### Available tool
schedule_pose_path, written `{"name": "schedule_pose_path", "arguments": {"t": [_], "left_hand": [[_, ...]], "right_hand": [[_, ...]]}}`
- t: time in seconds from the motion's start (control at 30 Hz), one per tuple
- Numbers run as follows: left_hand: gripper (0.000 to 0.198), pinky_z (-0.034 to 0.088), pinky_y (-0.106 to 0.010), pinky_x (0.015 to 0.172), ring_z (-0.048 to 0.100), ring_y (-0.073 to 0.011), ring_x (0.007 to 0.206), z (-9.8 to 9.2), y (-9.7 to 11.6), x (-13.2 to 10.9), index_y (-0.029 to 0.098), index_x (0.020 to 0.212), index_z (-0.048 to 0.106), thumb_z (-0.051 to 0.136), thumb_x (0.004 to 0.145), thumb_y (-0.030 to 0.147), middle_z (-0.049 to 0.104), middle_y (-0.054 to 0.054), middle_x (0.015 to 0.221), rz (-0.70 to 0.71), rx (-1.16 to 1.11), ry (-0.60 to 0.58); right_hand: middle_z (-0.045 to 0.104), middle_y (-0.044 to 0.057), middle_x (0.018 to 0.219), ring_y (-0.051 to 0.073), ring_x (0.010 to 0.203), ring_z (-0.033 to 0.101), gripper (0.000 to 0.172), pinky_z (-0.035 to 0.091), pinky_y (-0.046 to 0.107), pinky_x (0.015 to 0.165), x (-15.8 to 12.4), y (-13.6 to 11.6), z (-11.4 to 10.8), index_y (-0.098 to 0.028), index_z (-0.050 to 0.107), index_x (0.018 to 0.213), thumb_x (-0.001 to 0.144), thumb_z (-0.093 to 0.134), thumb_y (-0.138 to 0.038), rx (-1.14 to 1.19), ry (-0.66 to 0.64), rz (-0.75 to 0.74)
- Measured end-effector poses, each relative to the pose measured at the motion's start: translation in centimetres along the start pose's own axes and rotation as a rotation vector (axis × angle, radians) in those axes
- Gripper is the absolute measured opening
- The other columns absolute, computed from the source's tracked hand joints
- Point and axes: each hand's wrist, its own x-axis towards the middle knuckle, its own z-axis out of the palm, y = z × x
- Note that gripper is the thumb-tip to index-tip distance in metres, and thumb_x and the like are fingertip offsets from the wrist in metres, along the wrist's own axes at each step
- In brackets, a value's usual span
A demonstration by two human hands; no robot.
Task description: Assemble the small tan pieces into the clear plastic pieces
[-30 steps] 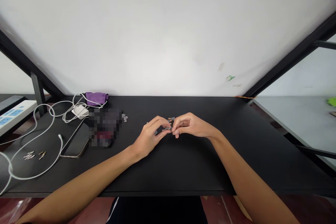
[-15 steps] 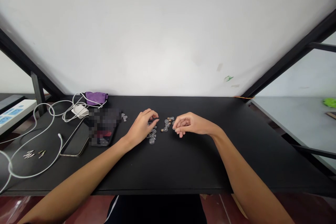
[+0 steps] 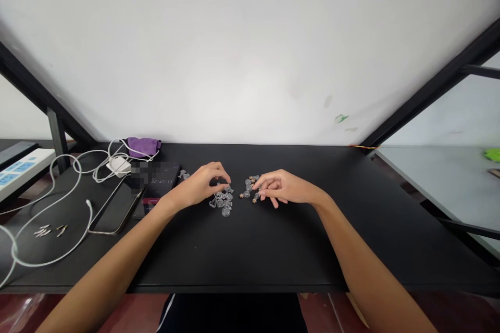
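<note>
Several small clear glass bottles [image 3: 225,212] lie in a loose cluster on the black table [image 3: 265,255]. My left hand [image 3: 207,183] is over the upper edge of this cluster, its thumb and fingertips closed at one of the pieces. To the right lies a second group of small bottles with cork stoppers [image 3: 245,194]. My right hand [image 3: 278,187] is beside that group, with its fingers curled and the thumb and index finger around a corked bottle [image 3: 256,197].
At the left lie a phone [image 3: 113,208], a dark device with a lit screen [image 3: 166,179], a looped white cable [image 3: 50,259], a purple pouch [image 3: 144,146], a power strip [image 3: 23,169] and small slivers [image 3: 42,230]. A white wall [image 3: 250,62] stands behind the table.
My left hand has moved slightly left and its fingers have come together, uncovering more of the clear bottles. A corked bottle now shows at my right fingertips.
</note>
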Motion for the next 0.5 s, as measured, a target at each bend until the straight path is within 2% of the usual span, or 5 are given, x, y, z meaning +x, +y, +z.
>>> {"name": "schedule_pose_path", "arguments": {"t": [0.13, 0.23, 0.33, 0.5], "left_hand": [[0.013, 0.049, -0.033, 0.087, 0.062, -0.0195, 0.096, 0.5, -0.2, -0.1, 0.026, 0.106, 0.076, 0.067, 0.098, 0.030, 0.065, -0.004, 0.102, 0.072, 0.072, -0.022], [0.011, 0.046, -0.034, 0.088, 0.062, -0.0194, 0.097, 1.0, -0.1, -0.2, 0.025, 0.105, 0.075, 0.067, 0.098, 0.026, 0.066, -0.004, 0.106, 0.122, 0.143, -0.033], [0.011, 0.042, -0.033, 0.086, 0.061, -0.0195, 0.096, 1.1, 0.5, -0.1, 0.023, 0.106, 0.074, 0.065, 0.099, 0.022, 0.069, -0.003, 0.102, 0.134, 0.224, -0.051], [0.010, 0.041, -0.034, 0.087, 0.061, -0.0205, 0.100, 1.1, 1.2, -0.2, 0.022, 0.108, 0.070, 0.066, 0.099, 0.021, 0.071, -0.003, 0.102, 0.137, 0.286, -0.060]], "right_hand": [[0.073, 0.005, 0.079, 0.011, 0.052, 0.058, 0.030, 0.050, 0.027, 0.054, -0.1, 0.4, -0.6, -0.017, 0.073, 0.102, 0.092, 0.068, -0.045, -0.042, 0.157, -0.030], [0.071, 0.004, 0.074, 0.012, 0.054, 0.057, 0.031, 0.049, 0.027, 0.054, -0.3, 0.6, -1.0, -0.017, 0.072, 0.101, 0.091, 0.068, -0.047, -0.073, 0.200, -0.016], [0.069, 0.003, 0.072, 0.012, 0.055, 0.056, 0.032, 0.048, 0.025, 0.051, -0.4, 0.7, -1.3, -0.018, 0.072, 0.100, 0.090, 0.070, -0.048, -0.121, 0.196, -0.005], [0.068, 0.001, 0.071, 0.012, 0.053, 0.055, 0.035, 0.047, 0.025, 0.049, -0.7, 0.8, -1.4, -0.019, 0.074, 0.102, 0.085, 0.075, -0.049, -0.140, 0.104, 0.032]]}}
